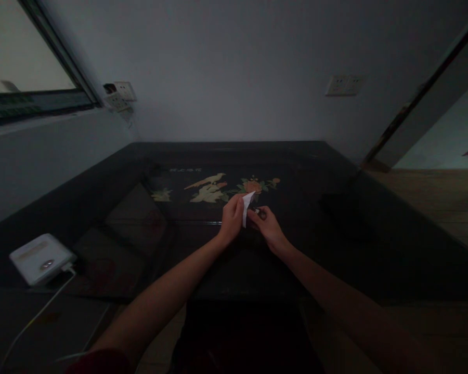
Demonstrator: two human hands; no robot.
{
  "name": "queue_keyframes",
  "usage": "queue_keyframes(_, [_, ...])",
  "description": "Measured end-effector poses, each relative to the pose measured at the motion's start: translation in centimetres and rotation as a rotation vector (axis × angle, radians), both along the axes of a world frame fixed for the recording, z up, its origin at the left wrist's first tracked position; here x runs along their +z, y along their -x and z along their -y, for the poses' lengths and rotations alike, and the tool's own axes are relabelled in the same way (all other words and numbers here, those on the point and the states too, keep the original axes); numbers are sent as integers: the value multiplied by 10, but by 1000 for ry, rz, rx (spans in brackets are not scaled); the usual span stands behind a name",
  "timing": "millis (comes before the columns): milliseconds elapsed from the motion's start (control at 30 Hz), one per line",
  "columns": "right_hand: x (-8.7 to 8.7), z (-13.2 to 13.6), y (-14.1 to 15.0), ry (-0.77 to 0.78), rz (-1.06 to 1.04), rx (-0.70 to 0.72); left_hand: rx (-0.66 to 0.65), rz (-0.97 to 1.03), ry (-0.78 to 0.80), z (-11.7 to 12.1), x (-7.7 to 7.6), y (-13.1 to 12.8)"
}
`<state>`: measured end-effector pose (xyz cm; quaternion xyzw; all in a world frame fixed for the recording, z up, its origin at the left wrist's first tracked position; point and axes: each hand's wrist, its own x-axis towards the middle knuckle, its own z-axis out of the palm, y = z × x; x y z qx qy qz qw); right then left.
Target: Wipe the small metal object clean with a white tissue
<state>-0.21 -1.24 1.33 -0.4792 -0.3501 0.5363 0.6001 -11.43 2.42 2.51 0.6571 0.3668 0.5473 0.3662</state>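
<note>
My left hand (231, 214) is closed on a small piece of white paper (247, 205), which stands up from the fingers with a pointed top corner. Just to its right, my right hand (269, 224) has its fingers curled round a small dark thing with a metallic glint (260, 212). Its kind is hard to make out in the dim light and behind the fingers. Both hands are close together above the dark tabletop (226, 265), near a printed picture of a bird and flowers (253, 186).
A white box-shaped device (42, 257) with a white cable (37, 314) sits at the table's left. Wall sockets (345, 85) are on the wall behind, with a plugged-in adapter (117, 99) at the left corner. A window (27, 52) is at upper left. Wooden floor (444, 197) shows at right.
</note>
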Motion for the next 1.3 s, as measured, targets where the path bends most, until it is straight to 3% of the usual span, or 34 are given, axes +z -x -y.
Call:
queue_keyframes(300, [1,0,-1,-42,-32,21,-123,526,581,-18,-13,-9])
queue_keyframes(467, [3,1,-2,-45,-44,56,-311,576,682,-12,-5,-11])
queue_keyframes(633, [4,1,-2,-48,-55,68,-154,512,558,-12,-8,-10])
queue_keyframes(867, [3,0,-1,-13,-27,11,6,37,13,1,-5,-1])
queue_keyframes(1033, [3,1,-1,5,-3,-5,-12,-211,-296,7,3,1])
queue_keyframes(1167, [4,2,-1,-1,-15,3,-6,-168,-259,6,5,0])
queue_keyframes(1300, [3,1,-1,1,-34,-2,-6,30,2,-2,-1,-1])
